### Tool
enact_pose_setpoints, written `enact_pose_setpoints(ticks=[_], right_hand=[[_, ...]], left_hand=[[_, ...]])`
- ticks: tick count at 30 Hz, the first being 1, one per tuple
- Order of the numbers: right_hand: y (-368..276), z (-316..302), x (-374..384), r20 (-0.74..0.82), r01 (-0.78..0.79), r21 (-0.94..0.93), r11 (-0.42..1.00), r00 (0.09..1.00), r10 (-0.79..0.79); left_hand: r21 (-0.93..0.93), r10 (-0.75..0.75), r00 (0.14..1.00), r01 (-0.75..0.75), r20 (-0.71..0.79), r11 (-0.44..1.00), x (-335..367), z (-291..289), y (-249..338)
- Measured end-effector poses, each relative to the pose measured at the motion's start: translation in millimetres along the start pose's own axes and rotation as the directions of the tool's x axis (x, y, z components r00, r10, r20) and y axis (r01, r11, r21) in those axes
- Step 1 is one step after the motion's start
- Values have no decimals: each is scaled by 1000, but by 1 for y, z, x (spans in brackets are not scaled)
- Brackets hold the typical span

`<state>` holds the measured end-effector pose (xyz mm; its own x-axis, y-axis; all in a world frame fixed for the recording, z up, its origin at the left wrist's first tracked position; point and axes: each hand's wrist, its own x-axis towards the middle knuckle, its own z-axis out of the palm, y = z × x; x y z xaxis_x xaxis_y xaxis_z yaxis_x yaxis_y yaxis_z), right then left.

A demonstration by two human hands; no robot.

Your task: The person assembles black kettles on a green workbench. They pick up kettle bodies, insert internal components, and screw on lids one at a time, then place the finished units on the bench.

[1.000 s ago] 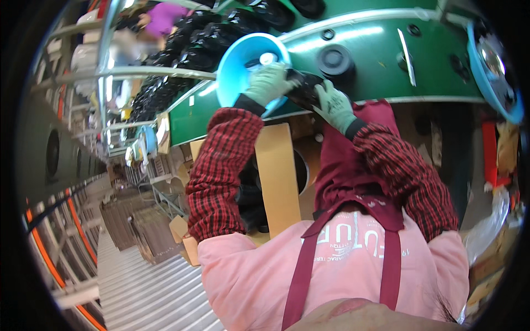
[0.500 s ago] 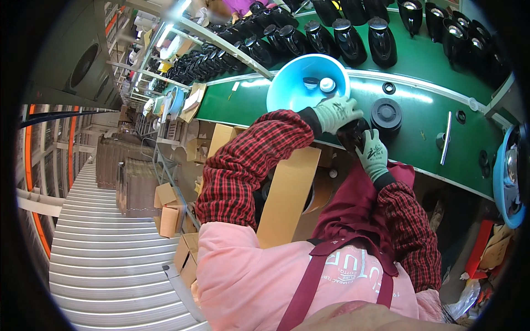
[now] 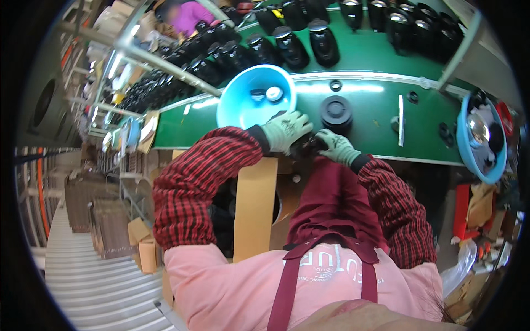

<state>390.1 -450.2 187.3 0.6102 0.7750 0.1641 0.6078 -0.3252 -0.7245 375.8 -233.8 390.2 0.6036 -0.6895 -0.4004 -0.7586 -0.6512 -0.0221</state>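
Note:
Both hands wear pale green knit gloves and meet at the bench's near edge. Between them is a glossy black housing [image 3: 305, 147], mostly covered by the fingers. My left hand [image 3: 287, 131] closes over its upper left side, just below the blue basin [image 3: 225, 107]. On the other side, my right hand [image 3: 338, 147] grips it with bent fingers. Inside the basin lie a white-topped round part [image 3: 274, 94] and a black round part [image 3: 258, 95]. Just beyond my right hand, a ridged black disc [image 3: 336, 110] rests on top of another dark round piece.
A small black ring [image 3: 335, 85] and a metal bar [image 3: 401, 120] lie on the green bench [image 3: 372, 140]. Another blue basin [image 3: 461, 132] with mixed parts stands at the right. Several black housings [image 3: 323, 44] line the far side. A cardboard box [image 3: 255, 209] is below the bench.
The whole view has shifted, so the bench things appear further left. The black housing has tipped and sits lower between my hands, and my right hand has turned more sideways.

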Motion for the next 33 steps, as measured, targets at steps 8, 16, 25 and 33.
enact_pose_setpoints(ticks=[8,16,25,33], right_hand=[[-91,-104,-34,-37,-39,454,890,997,62],[38,-222,36,-482,-46,619,784,766,425],[279,-223,194,-684,-703,87,706,473,556],[302,-337,240,-837,-797,-462,389,537,106]], left_hand=[[-178,-70,992,50,-107,983,-42,-106,16],[-703,-620,428,-52,-657,709,-44,28,49],[-533,-367,788,59,-494,844,76,225,117],[-623,-478,728,89,-492,777,55,243,108]])
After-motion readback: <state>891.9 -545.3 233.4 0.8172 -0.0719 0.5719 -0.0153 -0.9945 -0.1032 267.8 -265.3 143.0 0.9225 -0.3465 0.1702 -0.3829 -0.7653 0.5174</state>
